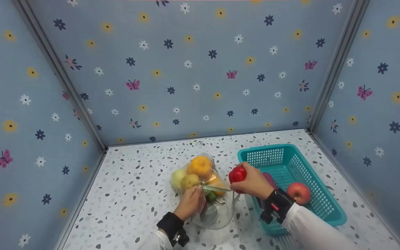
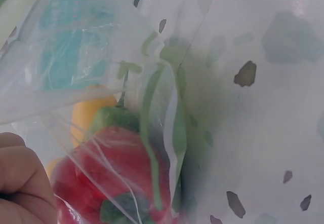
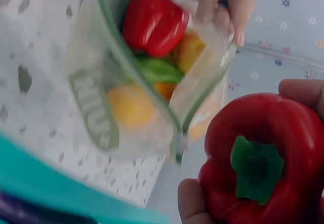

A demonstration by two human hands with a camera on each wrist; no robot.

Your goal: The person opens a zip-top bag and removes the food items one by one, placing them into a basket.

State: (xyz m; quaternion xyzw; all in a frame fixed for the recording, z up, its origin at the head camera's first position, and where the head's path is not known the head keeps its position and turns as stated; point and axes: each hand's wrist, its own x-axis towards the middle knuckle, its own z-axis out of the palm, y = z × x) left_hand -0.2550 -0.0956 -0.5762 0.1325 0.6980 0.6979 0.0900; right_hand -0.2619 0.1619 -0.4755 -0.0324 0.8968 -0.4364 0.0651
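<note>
Apparently mid-bagging: gripping a glossy red bell pepper [image 1: 236, 173] in the curled right hand [image 1: 255, 181], just beside a translucent green-rimmed plastic bag [image 1: 221, 222], rim pinched by the left hand [image 1: 190, 203]. Next, probably best lowered inside.

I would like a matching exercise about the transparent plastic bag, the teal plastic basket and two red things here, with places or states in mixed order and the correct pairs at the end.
Things
1. Transparent plastic bag with green-edged opening
2. Glossy red bell pepper outside the bag
3. Round red apple
4. Teal rectangular plastic basket

Places or states
A. Lying inside the basket
B. Standing on the speckled white table, right of the bag
C. Held in the right grip
D. Edge pinched by the left grip

Right pairs: 1-D, 2-C, 3-A, 4-B
</note>
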